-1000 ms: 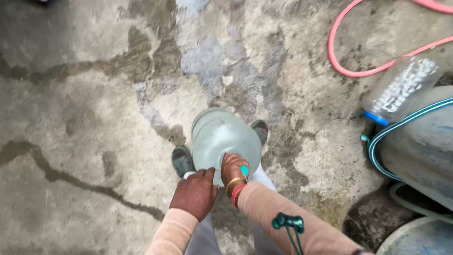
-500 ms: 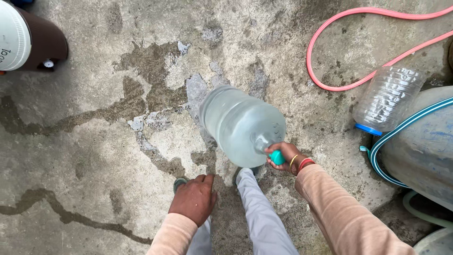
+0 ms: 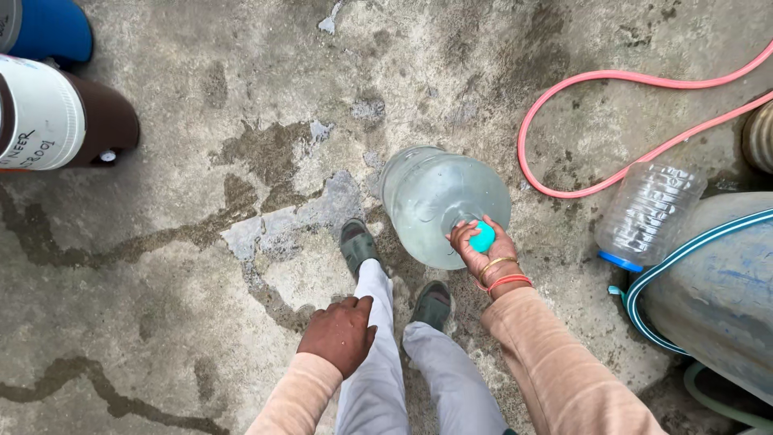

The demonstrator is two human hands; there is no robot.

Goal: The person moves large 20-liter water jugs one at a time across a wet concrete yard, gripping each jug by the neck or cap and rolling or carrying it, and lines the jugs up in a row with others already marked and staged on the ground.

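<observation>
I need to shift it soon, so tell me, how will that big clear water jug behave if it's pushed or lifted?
The big clear jug looks round-bodied, so it would probably roll if laid over. The right hand grips only its teal cap, suggesting it may swing or tilt easily. The concrete floor has damp patches, so its base might slide. How full it is cannot be told.

Right hand [image 3: 481, 251] grips water jug [image 3: 439, 201] by its teal cap [image 3: 482, 237]; left hand [image 3: 340, 333] hangs free.

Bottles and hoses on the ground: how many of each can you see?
Big clear water jugs: 2, one held at its teal cap by the right hand, one lying empty by the blue drum.
Hoses: 2, one pink, one green.
Total: 4.
</observation>
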